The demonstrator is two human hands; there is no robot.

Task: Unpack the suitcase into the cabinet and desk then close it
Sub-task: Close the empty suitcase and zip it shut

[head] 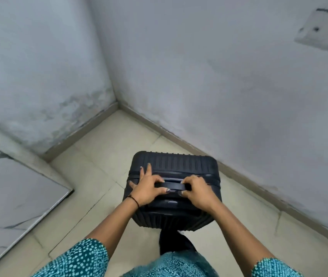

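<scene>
A black ribbed hard-shell suitcase (176,162) stands upright and closed on the tiled floor near the room's corner. Its top carry handle (174,185) runs between my hands. My left hand (146,188) holds the handle's left end between thumb and forefinger, with the other fingers spread flat on the suitcase top. My right hand (196,191) curls round the handle's right end. The suitcase's lower part is hidden below my arms.
Two pale walls (219,76) meet in a corner just beyond the suitcase. A white marble-patterned slab surface (13,196) lies at the left. Beige floor tiles (107,156) surround the suitcase. My teal patterned clothing fills the bottom edge.
</scene>
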